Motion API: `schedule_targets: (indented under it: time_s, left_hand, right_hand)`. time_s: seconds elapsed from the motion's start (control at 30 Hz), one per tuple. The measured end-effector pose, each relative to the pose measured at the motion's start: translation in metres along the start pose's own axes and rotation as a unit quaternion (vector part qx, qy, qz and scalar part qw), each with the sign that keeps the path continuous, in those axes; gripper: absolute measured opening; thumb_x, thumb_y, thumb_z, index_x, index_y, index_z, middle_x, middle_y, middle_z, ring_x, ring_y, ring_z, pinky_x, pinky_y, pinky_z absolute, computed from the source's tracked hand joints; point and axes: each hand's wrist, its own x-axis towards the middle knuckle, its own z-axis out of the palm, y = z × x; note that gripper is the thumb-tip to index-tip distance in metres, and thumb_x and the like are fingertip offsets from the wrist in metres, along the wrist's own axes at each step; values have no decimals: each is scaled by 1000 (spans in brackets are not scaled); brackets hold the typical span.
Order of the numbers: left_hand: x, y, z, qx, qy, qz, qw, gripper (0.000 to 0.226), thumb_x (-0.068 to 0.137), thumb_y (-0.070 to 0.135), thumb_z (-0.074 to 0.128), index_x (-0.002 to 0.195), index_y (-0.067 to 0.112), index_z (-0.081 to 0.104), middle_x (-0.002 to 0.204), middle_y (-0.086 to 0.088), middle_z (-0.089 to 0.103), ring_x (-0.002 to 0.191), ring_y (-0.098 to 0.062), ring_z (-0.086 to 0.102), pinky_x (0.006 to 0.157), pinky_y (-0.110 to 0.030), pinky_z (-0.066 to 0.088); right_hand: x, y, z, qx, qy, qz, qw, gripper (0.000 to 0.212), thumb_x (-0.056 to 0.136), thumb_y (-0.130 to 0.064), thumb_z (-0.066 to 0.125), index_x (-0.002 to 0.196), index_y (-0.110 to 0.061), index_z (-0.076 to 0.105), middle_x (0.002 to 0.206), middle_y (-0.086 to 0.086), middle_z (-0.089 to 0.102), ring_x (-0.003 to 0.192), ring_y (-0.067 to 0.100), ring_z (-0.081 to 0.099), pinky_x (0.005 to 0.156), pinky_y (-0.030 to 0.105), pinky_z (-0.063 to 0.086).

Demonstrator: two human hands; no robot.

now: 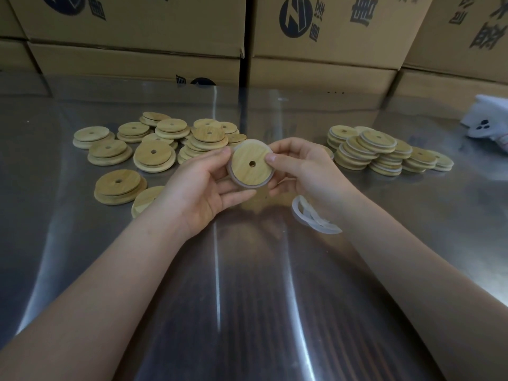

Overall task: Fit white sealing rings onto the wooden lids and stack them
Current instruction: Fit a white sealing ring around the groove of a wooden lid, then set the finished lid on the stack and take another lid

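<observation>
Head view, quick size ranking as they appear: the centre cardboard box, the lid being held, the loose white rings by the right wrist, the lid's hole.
1. centre cardboard box, largest despite being farthest.
2-3. held lid and loose white rings: look alike, not ranked.
4. lid's hole, smallest.

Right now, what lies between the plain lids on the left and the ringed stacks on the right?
In the head view, the left hand and right hand lie there, together holding one wooden lid.
</observation>
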Motion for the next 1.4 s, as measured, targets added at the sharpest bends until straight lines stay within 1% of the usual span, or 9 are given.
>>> schedule_targets:
  time_s: [0.23, 0.47, 0.57, 0.7, 0.83, 0.93, 1.13, 1.23, 1.4]
  left_hand:
    - [-1, 0, -1, 70, 33, 5, 997, 22, 99, 21, 51, 111, 16, 69, 102, -4, 76, 91, -24, 74, 67, -36, 61]
    - [-6, -2, 7, 210, 87, 59, 972, 20, 98, 12, 53, 94, 17, 72, 91, -3, 77, 78, -18, 73, 69, -35, 61]
    - [-7, -4, 8, 338, 142, 145, 919, 24, 96, 9, 53, 89, 23, 70, 84, 3, 74, 78, -15, 70, 78, -38, 59]
    - [-11, -2, 6, 508, 207, 218, 807, 22, 94, 15, 54, 93, 31, 68, 93, 11, 68, 82, -7, 60, 80, -32, 49]
    - [-15, 6, 0, 661, 244, 142, 695, 20, 92, 29, 55, 110, 31, 65, 110, 4, 62, 106, -24, 55, 95, -48, 36]
    - [-19, 11, 0, 717, 244, 34, 652, 34, 90, 38, 56, 124, 30, 57, 117, -4, 53, 123, -34, 43, 99, -54, 31]
    - [-21, 14, 1, 748, 220, -66, 623, 46, 91, 37, 54, 135, 27, 46, 137, -10, 42, 133, -36, 32, 99, -58, 32]
    - [-21, 16, 0, 742, 213, -84, 630, 43, 93, 34, 52, 135, 27, 44, 136, -9, 40, 132, -36, 32, 100, -60, 36]
    - [-22, 16, -1, 752, 191, -98, 623, 37, 93, 33, 52, 129, 24, 47, 134, -11, 39, 130, -36, 32, 99, -59, 40]
  right_hand:
    - [5, -4, -13, 106, 114, 6, 988, 19, 95, -3, 57, 108, -13, 47, 73, 10, 60, 53, 20, 59, 51, 33, 54]
    - [12, 3, -37, 98, 216, 22, 971, 9, 95, -4, 57, 92, -10, 62, 88, 12, 66, 59, 20, 65, 58, 30, 57]
    - [14, 8, -44, 81, 246, 28, 965, 9, 95, -5, 57, 90, -10, 61, 88, 12, 64, 59, 20, 66, 60, 31, 58]
    - [18, 14, -51, 54, 278, 34, 959, 7, 94, -6, 59, 90, -11, 60, 83, 11, 64, 58, 19, 66, 58, 29, 58]
    - [20, 18, -58, -38, 299, 45, 953, 4, 92, -13, 64, 95, -15, 64, 77, 9, 67, 57, 18, 65, 53, 26, 54]
    - [22, 21, -60, -81, 301, 52, 949, 15, 89, -14, 65, 104, -17, 66, 82, 8, 70, 60, 16, 66, 55, 27, 55]
    - [23, 24, -62, -190, 295, 43, 935, 29, 88, -11, 63, 115, -21, 67, 80, 5, 68, 60, 14, 64, 58, 26, 58]
    - [20, 25, -63, -269, 294, 15, 917, 31, 88, -15, 58, 118, -22, 66, 72, 3, 64, 70, 26, 67, 72, 37, 59]
    - [22, 28, -64, -352, 258, 19, 900, 40, 90, -18, 53, 129, -17, 61, 71, -3, 61, 66, 15, 56, 63, 27, 42]
